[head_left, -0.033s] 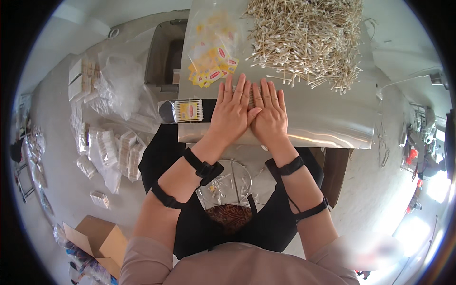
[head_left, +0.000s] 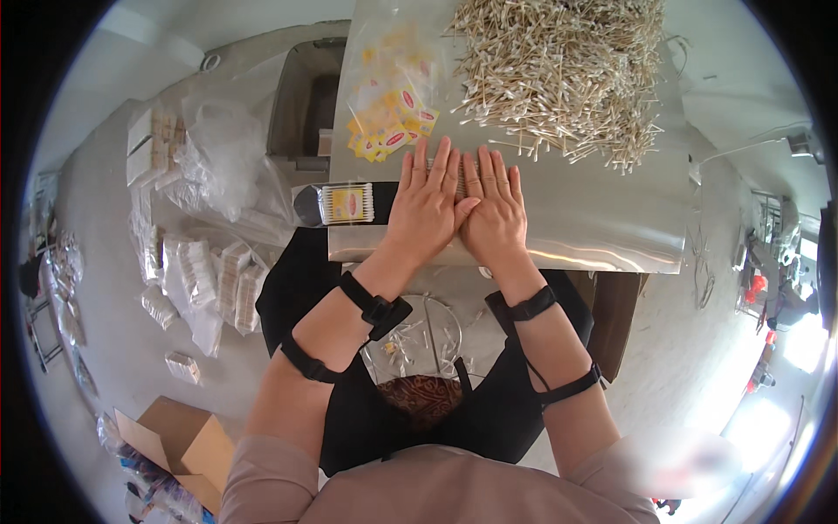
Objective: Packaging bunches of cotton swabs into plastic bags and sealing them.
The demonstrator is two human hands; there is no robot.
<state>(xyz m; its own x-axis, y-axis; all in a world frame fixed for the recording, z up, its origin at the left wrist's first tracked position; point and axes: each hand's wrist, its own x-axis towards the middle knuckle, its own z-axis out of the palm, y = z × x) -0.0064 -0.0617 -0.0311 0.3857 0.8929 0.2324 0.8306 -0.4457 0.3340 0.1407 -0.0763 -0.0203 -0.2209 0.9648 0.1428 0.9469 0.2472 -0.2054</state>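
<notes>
My left hand [head_left: 428, 203] lies palm down near the front of the metal tabletop [head_left: 576, 205], its fingers stretched out and pointing away from me. Beside it rests my right hand [head_left: 494, 206], also flat, and the two thumbs meet in the middle. Thin pale sticks, apparently cotton swabs [head_left: 460, 182], show in the narrow gap between the hands; the rest of them is hidden. To the left of my left hand, a clear pack of cotton swabs [head_left: 347, 203] with a yellow label sits on a black strip [head_left: 381, 194].
A large heap of loose cotton swabs [head_left: 559, 79] covers the far right of the tabletop. Yellow label cards [head_left: 393, 122] lie in clear plastic at far left. A grey bin [head_left: 301, 105], bundled packs [head_left: 196, 271] and an open cardboard box [head_left: 183, 437] stand left of the table.
</notes>
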